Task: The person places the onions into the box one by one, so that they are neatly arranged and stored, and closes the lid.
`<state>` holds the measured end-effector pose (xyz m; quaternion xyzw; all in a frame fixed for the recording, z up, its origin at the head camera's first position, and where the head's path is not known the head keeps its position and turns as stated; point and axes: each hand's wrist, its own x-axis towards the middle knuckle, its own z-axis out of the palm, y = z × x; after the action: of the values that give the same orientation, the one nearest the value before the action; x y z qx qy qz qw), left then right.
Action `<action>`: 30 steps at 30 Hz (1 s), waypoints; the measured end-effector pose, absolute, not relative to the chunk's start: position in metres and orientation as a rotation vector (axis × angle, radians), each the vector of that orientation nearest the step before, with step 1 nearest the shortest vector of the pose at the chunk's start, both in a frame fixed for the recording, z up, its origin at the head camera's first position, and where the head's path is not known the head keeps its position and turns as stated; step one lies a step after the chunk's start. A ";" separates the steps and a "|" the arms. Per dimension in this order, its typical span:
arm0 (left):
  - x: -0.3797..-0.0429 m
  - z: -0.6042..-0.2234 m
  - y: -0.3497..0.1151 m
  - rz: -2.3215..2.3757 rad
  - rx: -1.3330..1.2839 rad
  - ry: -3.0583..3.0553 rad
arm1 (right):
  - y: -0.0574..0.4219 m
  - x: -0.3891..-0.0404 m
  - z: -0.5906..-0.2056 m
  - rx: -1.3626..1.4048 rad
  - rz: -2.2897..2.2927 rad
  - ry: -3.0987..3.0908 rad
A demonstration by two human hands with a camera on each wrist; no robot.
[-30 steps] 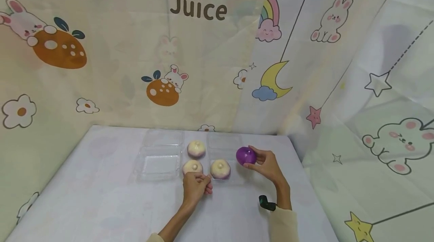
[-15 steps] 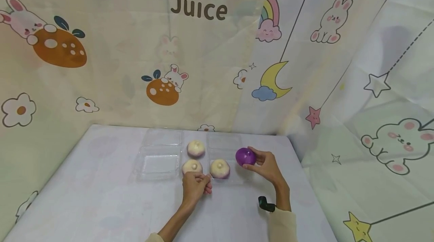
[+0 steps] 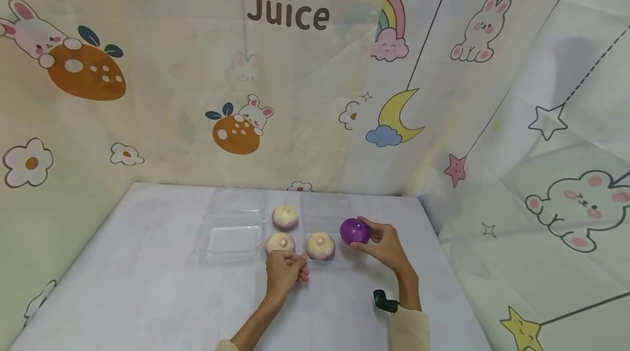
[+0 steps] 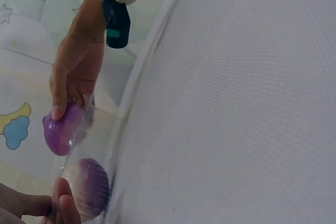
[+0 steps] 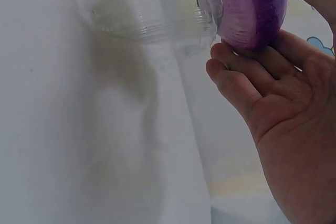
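A glossy purple onion (image 3: 354, 232) is gripped between the thumb and fingers of my right hand (image 3: 389, 244), over the right part of a clear plastic box (image 3: 339, 264). The right wrist view shows the purple onion (image 5: 254, 9) overlapping the box wall (image 5: 210, 3). Another onion (image 3: 320, 246), cream on top and purple below, sits in the box's left half. My left hand (image 3: 287, 273) has curled fingers and pinches at the box's front left corner, partly covering a cream-topped onion (image 3: 280, 241) beside it. In the left wrist view, the left fingers (image 4: 63, 200) overlap the box edge.
One more cream-topped onion (image 3: 285, 215) lies behind, between the boxes. A second clear box (image 3: 233, 239) with its lid laid back stands on the left of the white table (image 3: 147, 285). Patterned cloth (image 3: 172, 66) hangs behind and along the right side.
My right hand has moved slightly left and down with the purple onion, toward the box. The left hand and the other onions stay in place.
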<state>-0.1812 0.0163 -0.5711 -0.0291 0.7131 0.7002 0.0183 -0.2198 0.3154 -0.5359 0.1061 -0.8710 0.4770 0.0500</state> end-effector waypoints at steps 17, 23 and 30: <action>-0.181 -0.570 0.016 2.195 -0.076 2.206 | 0.307 -0.212 -0.539 0.308 1.433 -2.664; -0.179 -0.569 0.016 2.200 -0.079 2.203 | 0.303 -0.210 -0.539 0.300 1.442 -2.662; -0.179 -0.569 0.017 2.214 -0.084 2.193 | 0.299 -0.209 -0.543 0.295 1.397 -2.676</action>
<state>-0.1793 0.0166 -0.5694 -0.0270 0.7034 0.7101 0.0120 -0.2093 0.2991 -0.5427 0.0970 -0.8811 0.4598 0.0542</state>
